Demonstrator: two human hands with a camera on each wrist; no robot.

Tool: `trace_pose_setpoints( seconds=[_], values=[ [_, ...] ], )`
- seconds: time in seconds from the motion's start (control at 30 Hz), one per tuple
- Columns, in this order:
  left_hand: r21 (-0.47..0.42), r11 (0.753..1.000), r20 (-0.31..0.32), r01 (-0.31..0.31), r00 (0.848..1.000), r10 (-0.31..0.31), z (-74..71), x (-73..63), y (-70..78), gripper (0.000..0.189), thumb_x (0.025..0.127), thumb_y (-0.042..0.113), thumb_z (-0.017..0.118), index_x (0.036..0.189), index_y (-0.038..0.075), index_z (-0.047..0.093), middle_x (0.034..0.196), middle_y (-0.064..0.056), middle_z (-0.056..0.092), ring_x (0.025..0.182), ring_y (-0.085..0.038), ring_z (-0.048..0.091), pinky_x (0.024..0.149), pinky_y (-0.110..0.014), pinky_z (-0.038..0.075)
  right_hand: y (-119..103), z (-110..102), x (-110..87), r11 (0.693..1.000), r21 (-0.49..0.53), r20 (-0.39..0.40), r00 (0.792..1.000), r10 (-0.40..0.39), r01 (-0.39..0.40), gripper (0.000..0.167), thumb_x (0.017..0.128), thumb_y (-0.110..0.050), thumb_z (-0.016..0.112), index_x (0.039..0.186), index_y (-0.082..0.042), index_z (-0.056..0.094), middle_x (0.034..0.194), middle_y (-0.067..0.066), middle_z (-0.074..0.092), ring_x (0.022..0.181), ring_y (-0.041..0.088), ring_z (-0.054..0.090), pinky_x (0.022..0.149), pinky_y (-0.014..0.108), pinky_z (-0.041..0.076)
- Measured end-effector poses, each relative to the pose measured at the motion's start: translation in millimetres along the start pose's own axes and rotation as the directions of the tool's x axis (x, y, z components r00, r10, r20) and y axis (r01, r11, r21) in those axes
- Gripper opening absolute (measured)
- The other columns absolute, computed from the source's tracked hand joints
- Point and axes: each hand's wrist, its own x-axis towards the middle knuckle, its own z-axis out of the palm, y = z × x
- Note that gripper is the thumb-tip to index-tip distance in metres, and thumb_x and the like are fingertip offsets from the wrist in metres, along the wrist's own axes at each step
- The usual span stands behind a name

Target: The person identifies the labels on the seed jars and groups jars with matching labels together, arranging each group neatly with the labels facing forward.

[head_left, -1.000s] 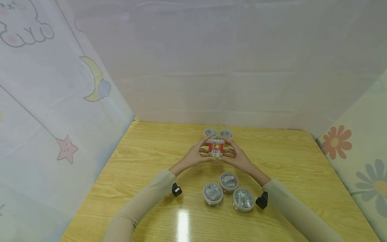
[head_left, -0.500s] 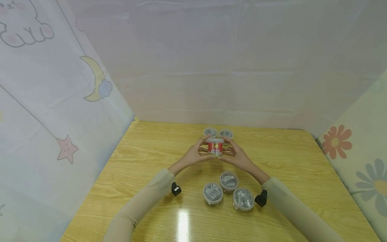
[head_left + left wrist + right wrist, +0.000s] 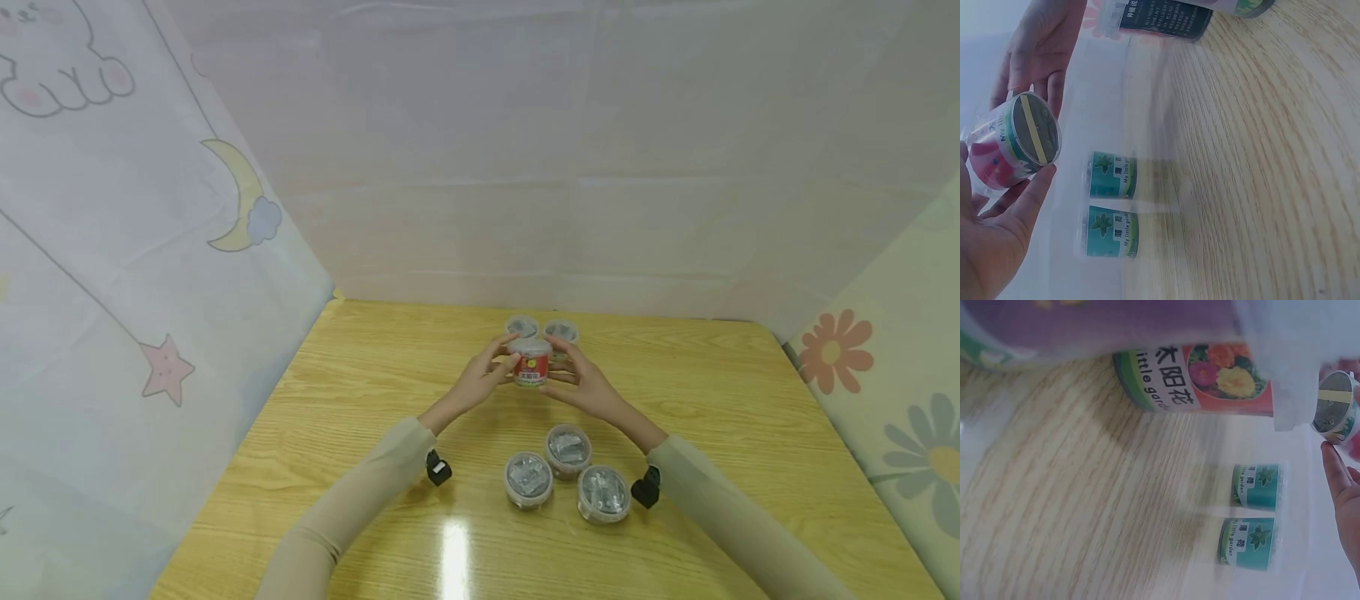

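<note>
The desk (image 3: 360, 500) spreads out in front of the person, three cups (image 3: 567, 451) on its near side, two green cups (image 3: 1113, 231) farther back. Over it, the left hand (image 3: 475, 383) grips the red cup (image 3: 532, 368), thumb across the front; the right hand (image 3: 592, 393) curves round the other side, forefinger at the lid, thumb by the base. The red cup is raised directly between them, axis roughly upright, lid up; the left thumb reaches farther over it.

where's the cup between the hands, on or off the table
Off the table: left hand and right hand hold the cup up, its underside showing in the left wrist view.
</note>
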Motion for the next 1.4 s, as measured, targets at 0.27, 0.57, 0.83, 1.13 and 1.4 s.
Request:
trace_pose_setpoints(
  seconds=[0.27,0.57,0.83,1.13,1.4],
  values=[
    [0.037,0.999,0.0,-0.004,1.0,0.004,-2.4,-1.8,2.1,0.048,0.1,0.013,0.041,0.145,0.008,0.026,0.13,-0.026,0.044,0.103,-0.034,0.061,0.086,-0.041,0.053,-2.5,-0.6,4.1,0.996,-0.084,-0.01,1.0,-0.009,0.008,0.061,0.091,-0.005,0.057,0.143,0.002,0.026,0.137,0.027,0.036,0.108,0.043,0.055,0.087,0.044,0.051],
    [0.079,0.997,0.008,0.012,1.0,-0.012,-3.1,-4.3,-0.1,0.052,0.098,0.013,0.046,0.146,0.009,0.025,0.131,-0.022,0.045,0.108,-0.033,0.059,0.087,-0.044,0.052,-7.9,-3.4,9.2,0.988,-0.152,-0.021,1.0,-0.012,0.009,0.046,0.094,-0.007,0.054,0.136,0.006,0.039,0.135,0.026,0.043,0.106,0.04,0.057,0.085,0.045,0.053],
    [0.137,0.99,0.007,0.032,0.999,-0.033,-4.3,-5.6,-2.3,0.056,0.097,0.016,0.05,0.147,0.013,0.024,0.128,-0.018,0.044,0.115,-0.036,0.054,0.09,-0.044,0.05,-9.6,-4.5,11.7,0.991,-0.133,0.003,1.0,0.006,-0.006,0.049,0.091,-0.005,0.058,0.135,0.008,0.04,0.136,0.027,0.042,0.107,0.041,0.057,0.084,0.039,0.054],
    [0.165,0.986,-0.031,0.032,0.999,-0.027,-6.5,-3.7,-5.4,0.068,0.091,0.018,0.06,0.147,0.01,0.023,0.136,-0.013,0.046,0.12,-0.03,0.048,0.093,-0.041,0.049,-10.4,-3.8,16.1,0.993,-0.113,0.008,0.999,0.038,-0.036,0.052,0.088,-0.007,0.062,0.134,0.005,0.042,0.129,0.025,0.048,0.109,0.039,0.056,0.088,0.038,0.052],
    [0.16,0.987,-0.048,-0.012,0.999,0.02,-7.6,-1.8,-11.5,0.066,0.089,0.016,0.063,0.145,0.008,0.029,0.136,-0.015,0.047,0.118,-0.034,0.049,0.093,-0.045,0.048,7.0,-4.4,21.2,0.989,-0.142,0.023,0.998,0.051,-0.047,0.058,0.088,-0.012,0.064,0.138,0.001,0.038,0.136,0.022,0.044,0.11,0.036,0.057,0.09,0.039,0.051]
  ],
)
